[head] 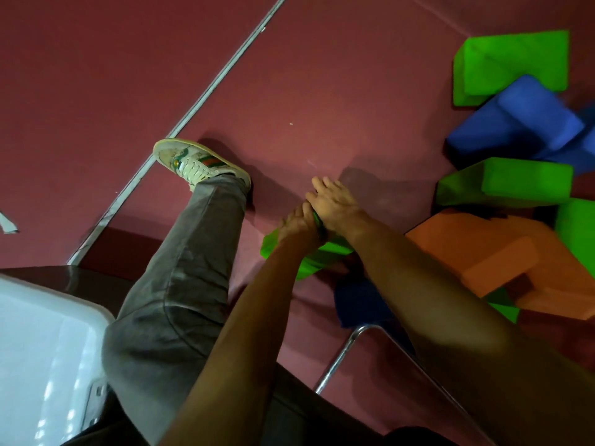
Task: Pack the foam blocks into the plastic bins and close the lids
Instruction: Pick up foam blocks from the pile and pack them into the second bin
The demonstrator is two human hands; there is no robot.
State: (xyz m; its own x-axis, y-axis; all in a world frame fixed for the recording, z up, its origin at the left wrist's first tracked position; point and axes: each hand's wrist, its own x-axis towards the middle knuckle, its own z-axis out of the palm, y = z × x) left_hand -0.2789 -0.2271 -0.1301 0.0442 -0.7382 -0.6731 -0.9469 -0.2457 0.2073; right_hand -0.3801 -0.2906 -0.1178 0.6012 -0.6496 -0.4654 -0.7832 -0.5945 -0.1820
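A green foam block [310, 257] stands tilted on the dark red floor, caught between my two hands. My left hand [297, 222] grips its left side near the top edge with curled fingers. My right hand [333, 201] presses against its right side, fingers fairly straight and reaching past the top. A white translucent plastic bin [35, 349] sits at the lower left, only partly in view. More foam blocks lie to the right: a green one [515, 59], a blue one [515, 123], another green one [518, 185] and an orange one [483, 252].
My leg in grey trousers [180, 284] stretches out to a white sneaker [196, 162] between the bin and the block. A chrome chair leg [338, 358] stands under my right arm, beside a blue block [357, 304]. A metal strip [225, 75] crosses the floor.
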